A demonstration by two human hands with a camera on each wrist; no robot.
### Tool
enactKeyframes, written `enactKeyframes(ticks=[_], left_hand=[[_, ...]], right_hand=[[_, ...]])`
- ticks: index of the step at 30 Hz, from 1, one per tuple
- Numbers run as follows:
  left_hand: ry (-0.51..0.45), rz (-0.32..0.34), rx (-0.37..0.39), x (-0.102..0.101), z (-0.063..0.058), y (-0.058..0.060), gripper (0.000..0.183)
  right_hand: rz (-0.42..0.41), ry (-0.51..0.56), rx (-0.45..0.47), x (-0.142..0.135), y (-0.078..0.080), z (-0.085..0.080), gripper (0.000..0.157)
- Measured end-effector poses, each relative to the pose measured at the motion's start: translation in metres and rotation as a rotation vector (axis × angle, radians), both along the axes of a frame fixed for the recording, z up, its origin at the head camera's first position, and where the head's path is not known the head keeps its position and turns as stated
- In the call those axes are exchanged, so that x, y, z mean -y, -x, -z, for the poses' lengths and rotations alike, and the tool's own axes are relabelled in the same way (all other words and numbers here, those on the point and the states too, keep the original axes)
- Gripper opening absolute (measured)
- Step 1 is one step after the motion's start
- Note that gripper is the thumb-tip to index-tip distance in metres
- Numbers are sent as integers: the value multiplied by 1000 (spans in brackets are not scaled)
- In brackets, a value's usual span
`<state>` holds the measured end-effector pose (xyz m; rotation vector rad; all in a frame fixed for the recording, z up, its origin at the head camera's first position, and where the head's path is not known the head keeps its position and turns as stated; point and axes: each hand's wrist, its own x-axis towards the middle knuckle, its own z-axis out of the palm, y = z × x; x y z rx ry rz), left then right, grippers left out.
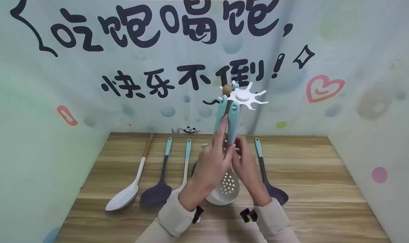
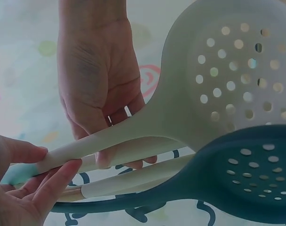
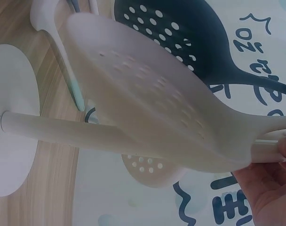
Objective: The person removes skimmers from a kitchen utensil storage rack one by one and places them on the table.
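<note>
My left hand (image 1: 212, 162) pinches a pale skimmer (image 2: 218, 94) near its teal handle (image 1: 233, 121). Beside it, my right hand (image 1: 246, 165) has its fingers around the white pole (image 3: 77, 134) of a utensil rack. The rack's white top (image 1: 243, 97) has several hooked prongs, and its round base (image 3: 13, 117) shows at left in the right wrist view. A dark skimmer (image 2: 256, 174) and a pale perforated utensil (image 3: 147, 170) are also at the rack. A brown handle end (image 1: 227, 89) shows at the top. The handles partly hide the hooks.
On the wooden table (image 1: 309, 168) lie a white slotted spoon (image 1: 123, 199) with a brown handle, a dark utensil (image 1: 155, 195) and a pale one (image 1: 186, 165), both teal-handled. At right lies a dark ladle (image 1: 278, 195). A printed curtain (image 1: 140, 111) stands behind.
</note>
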<state>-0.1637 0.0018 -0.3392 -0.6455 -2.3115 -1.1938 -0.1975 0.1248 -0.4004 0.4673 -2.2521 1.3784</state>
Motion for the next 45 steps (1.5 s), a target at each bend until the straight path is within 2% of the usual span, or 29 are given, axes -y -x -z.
enactKeyframes(ticks=[11, 23, 31, 34, 45], left_hand=[[-23, 13, 8, 2, -5, -7, 69], [-58, 27, -31, 16, -8, -21, 67], [-137, 100, 47, 27, -2, -31, 72], [-130, 91, 60, 33, 1, -33, 73], [-94, 22, 25, 68, 19, -33, 72]], right_hand=[[8, -19, -11, 0, 0, -2, 31], [8, -20, 7, 1, -1, -2, 30], [-8, -6, 24, -1, 0, -1, 35], [-12, 4, 17, 0, 0, 0, 34], [-29, 28, 19, 0, 1, 0, 31]])
